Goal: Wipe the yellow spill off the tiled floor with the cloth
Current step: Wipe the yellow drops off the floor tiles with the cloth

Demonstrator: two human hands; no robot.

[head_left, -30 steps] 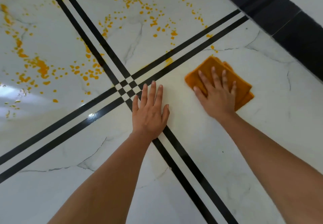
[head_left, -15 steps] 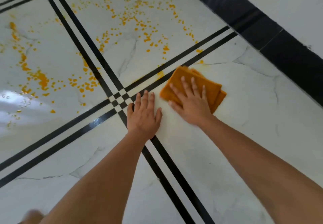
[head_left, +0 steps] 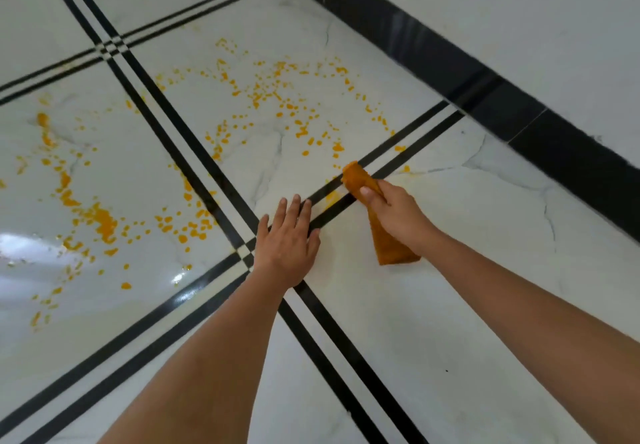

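Observation:
Yellow spill droplets (head_left: 277,104) are scattered over the white marble tile ahead, with thicker blotches (head_left: 100,218) on the tile to the left. My right hand (head_left: 394,211) grips a folded orange cloth (head_left: 389,248), lifted on edge, its upper end (head_left: 355,175) by the black double stripe near a small yellow smear (head_left: 332,196). My left hand (head_left: 287,235) lies flat on the floor, fingers apart, beside the crossing of the black stripes.
Black double stripes (head_left: 194,152) cross the white tiled floor (head_left: 450,305). A black skirting band (head_left: 485,93) runs along the white wall (head_left: 519,10) at the upper right. A bright glare patch (head_left: 24,246) sits at the far left.
My right hand went from pressing flat on the cloth to gripping it and lifting it on edge. The cloth shifted left towards the stripes. The view tilted up the floor.

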